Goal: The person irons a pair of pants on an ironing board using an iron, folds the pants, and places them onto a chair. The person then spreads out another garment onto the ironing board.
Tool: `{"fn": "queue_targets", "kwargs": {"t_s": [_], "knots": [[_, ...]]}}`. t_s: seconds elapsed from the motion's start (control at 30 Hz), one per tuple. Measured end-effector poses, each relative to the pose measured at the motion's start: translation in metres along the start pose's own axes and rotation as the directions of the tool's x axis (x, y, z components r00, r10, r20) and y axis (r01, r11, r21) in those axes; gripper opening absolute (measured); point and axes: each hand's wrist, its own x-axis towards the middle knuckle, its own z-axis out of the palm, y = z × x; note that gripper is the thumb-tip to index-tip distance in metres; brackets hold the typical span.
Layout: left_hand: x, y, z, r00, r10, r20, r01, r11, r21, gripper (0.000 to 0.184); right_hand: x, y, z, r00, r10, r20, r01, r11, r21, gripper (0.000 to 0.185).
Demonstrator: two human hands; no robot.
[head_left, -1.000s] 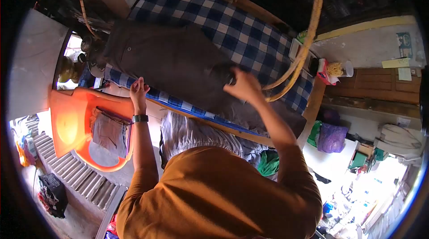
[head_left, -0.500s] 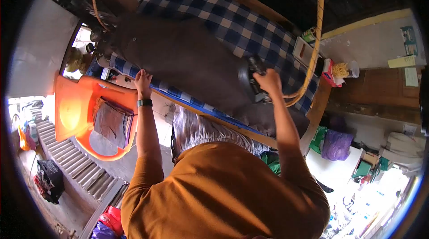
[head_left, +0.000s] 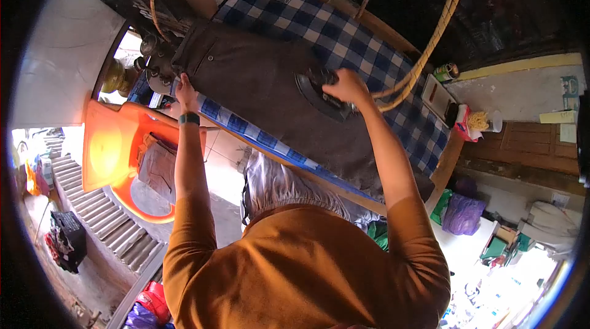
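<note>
Dark trousers (head_left: 246, 71) lie lengthwise over a blue and white checked cloth (head_left: 369, 58) on a table. My right hand (head_left: 348, 88) is closed round the handle of a black iron (head_left: 316, 92), whose plate lies on the middle of the trousers. A yellowish hose (head_left: 424, 58) runs up from beside the iron. At the trousers' near left edge, by the waist end, my left hand (head_left: 185, 93) pinches the fabric. A button (head_left: 210, 58) shows near the waistband.
An orange chair (head_left: 110, 150) with folded cloth (head_left: 158, 169) on it stands at the left. On the right are a tray (head_left: 437, 98), a can (head_left: 447, 72), a tub of yellow things (head_left: 477, 122) and a purple bag (head_left: 462, 213). Grey fabric (head_left: 283, 184) hangs below the table edge.
The iron in my right hand moved right along the trousers, then back left and up. My left hand shifted toward the waist end and now grips the edge there. The camera view shifted too.
</note>
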Motion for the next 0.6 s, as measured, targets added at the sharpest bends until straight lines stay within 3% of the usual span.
{"fn": "queue_targets", "kwargs": {"t_s": [0.03,0.1,0.17,0.23,0.3,0.37,0.43,0.5,0.57,0.6], "knots": [[-0.007,0.015,-0.001,1.0,-0.008,0.007,0.008,1.0,0.008,0.052,0.018,-0.004,0.003,0.999,-0.005,-0.038,0.006,1.0,0.015,0.033],[-0.013,0.026,-0.007,0.987,-0.135,-0.089,0.146,0.98,0.137,0.053,0.035,-0.021,0.004,0.998,0.042,0.051,-0.043,0.999,0.026,0.034],[0.002,0.011,-0.027,0.987,-0.156,-0.031,0.159,0.964,0.215,0.053,0.018,-0.05,0.008,0.972,0.141,0.186,-0.153,0.987,0.048,0.041],[0.018,-0.017,-0.051,0.985,-0.148,0.092,0.137,0.984,0.112,0.05,-0.01,-0.059,0.043,0.992,-0.042,0.119,0.051,0.996,-0.07,0.04],[0.046,-0.052,-0.087,0.937,-0.017,0.349,-0.053,0.98,0.192,0.049,-0.056,-0.081,0.06,0.978,-0.046,0.203,0.057,0.997,-0.048,0.041],[0.032,-0.026,-0.06,0.977,-0.202,0.068,0.192,0.972,0.138,0.048,-0.092,-0.081,0.087,0.979,0.002,0.201,-0.006,1.0,0.018,0.041],[0.045,-0.03,-0.063,0.982,-0.188,0.023,0.178,0.957,0.228,0.048,-0.125,-0.073,0.086,0.981,0.084,0.177,-0.097,0.993,0.066,0.043],[0.055,-0.037,-0.074,0.986,-0.134,0.104,0.113,0.977,0.182,0.05,-0.156,-0.04,0.09,0.974,0.211,0.08,-0.218,0.972,0.088,0.044],[0.071,-0.045,-0.093,0.945,-0.229,0.232,0.261,0.958,-0.119,0.044,-0.191,-0.001,0.074,0.938,0.332,-0.1,-0.309,0.932,0.191,0.045],[0.074,-0.046,-0.096,0.96,-0.193,0.202,0.223,0.965,-0.141,0.04,-0.207,0.019,0.055,0.907,0.383,-0.175,-0.349,0.916,0.197,0.047]]}}
